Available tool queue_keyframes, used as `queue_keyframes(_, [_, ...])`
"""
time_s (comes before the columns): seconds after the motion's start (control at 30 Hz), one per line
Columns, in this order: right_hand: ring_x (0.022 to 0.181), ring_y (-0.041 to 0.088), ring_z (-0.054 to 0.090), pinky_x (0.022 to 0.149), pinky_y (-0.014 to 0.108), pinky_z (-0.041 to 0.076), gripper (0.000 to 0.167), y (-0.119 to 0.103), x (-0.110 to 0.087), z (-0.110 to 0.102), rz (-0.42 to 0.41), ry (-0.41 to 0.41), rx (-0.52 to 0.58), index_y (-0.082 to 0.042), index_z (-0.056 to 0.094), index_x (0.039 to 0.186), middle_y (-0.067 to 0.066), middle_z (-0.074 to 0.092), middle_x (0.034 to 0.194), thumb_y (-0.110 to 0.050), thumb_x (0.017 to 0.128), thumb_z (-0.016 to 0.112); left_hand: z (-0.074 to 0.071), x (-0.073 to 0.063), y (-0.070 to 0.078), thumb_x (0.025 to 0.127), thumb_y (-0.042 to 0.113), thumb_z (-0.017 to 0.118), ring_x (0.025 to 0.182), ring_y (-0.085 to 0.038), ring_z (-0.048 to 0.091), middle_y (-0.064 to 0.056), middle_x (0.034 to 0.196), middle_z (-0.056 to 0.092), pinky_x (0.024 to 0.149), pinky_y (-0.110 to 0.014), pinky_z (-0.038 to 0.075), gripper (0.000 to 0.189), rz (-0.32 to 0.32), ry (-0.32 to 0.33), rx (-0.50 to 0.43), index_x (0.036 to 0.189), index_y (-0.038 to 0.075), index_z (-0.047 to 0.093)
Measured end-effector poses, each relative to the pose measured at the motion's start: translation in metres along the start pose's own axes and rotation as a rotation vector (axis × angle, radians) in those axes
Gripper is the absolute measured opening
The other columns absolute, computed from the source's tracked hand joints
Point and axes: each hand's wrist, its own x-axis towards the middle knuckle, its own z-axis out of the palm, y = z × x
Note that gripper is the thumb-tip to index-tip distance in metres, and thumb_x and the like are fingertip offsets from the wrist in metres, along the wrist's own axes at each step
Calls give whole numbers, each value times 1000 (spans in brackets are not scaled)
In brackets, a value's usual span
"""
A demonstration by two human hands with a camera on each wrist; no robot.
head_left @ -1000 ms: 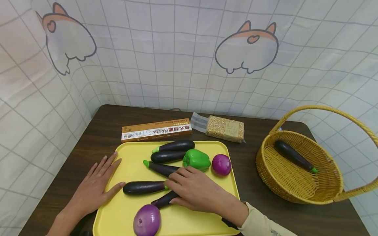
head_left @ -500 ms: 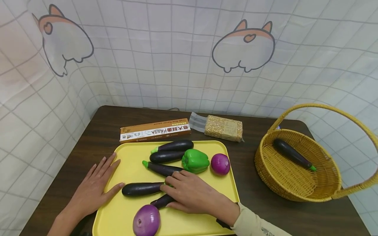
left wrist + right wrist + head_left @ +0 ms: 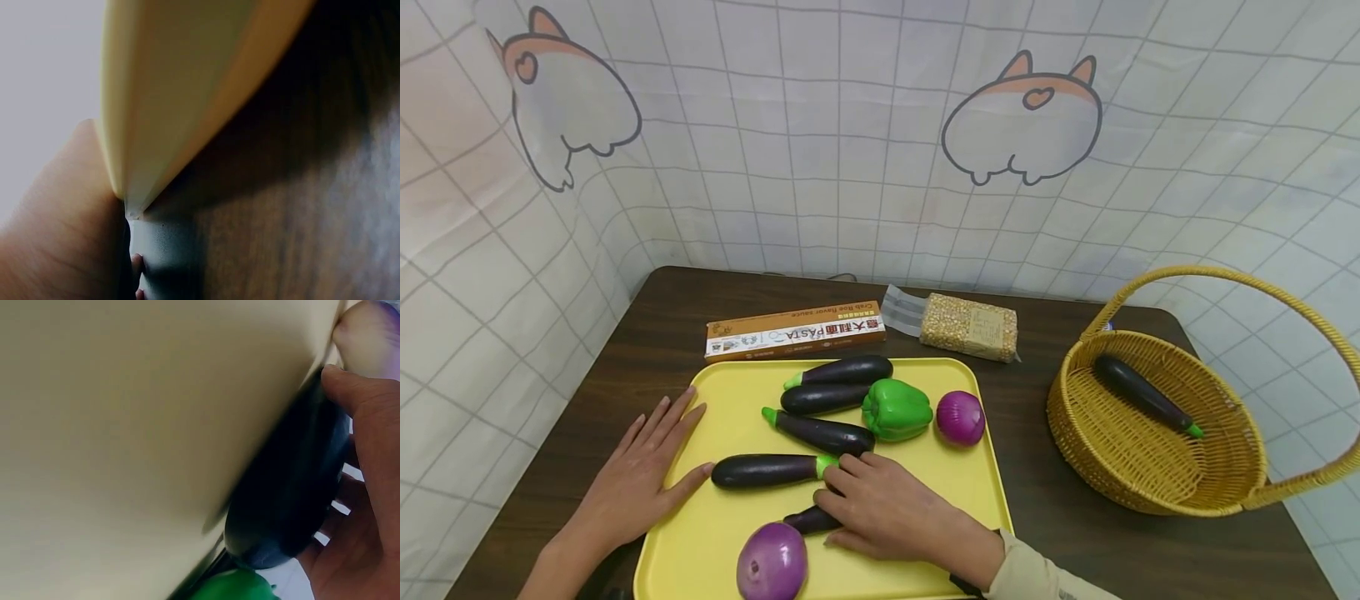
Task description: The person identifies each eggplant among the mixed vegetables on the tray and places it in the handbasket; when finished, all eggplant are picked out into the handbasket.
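Observation:
My right hand (image 3: 887,508) holds a dark eggplant (image 3: 812,521) on the yellow tray (image 3: 955,479). In the right wrist view, the thumb lies along one side of that eggplant (image 3: 287,481) and the fingers are on the other. Its narrow end points toward a large purple onion (image 3: 772,561). Just beyond the fingers, another eggplant (image 3: 767,471) lies crosswise, its green stem beside them. With fingers spread, my left hand (image 3: 640,475) rests on the tray's left edge. The left wrist view shows the tray's side (image 3: 169,94) close up, next to part of the hand.
Farther back on the tray are several more eggplants (image 3: 823,433), a green bell pepper (image 3: 897,410) and a smaller purple onion (image 3: 960,417). Behind it lie a pasta box (image 3: 796,332) and a bag of corn kernels (image 3: 970,325). A wicker basket (image 3: 1075,450) holding one eggplant (image 3: 1142,393) stands right.
My right hand has shifted slightly toward me with the eggplant, uncovering the crosswise eggplant's green stem and another eggplant's round end. The crosswise eggplant has shifted slightly away. My left hand stays put.

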Motion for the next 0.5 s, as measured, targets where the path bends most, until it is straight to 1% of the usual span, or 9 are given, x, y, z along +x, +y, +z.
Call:
queue_keyframes(0.1, [96,15,52,84,28,49,40,-3,1,2,-9,9,0,-22,65,118,-5,57,106,-58,104,59,-1,1,0,102,48,67,157,-43,20,-8,176,14,127,-53,3,84,-5,-1,0,168,12,30])
queue_keyframes(0.3, [96,15,53,82,27,49,38,-5,3,5,-3,20,-11,-23,66,120,-5,58,108,-57,103,62,1,1,0,101,49,68,157,-42,20,-7,176,15,127,-53,4,83,-22,2,-9,167,13,32])
queue_keyframes(0.5, [94,14,53,79,27,49,36,-4,4,6,0,14,-1,-21,64,116,-5,56,104,-55,102,66,1,0,1,102,49,68,156,-43,21,-7,176,15,127,-53,5,83,-16,3,-6,167,13,32])
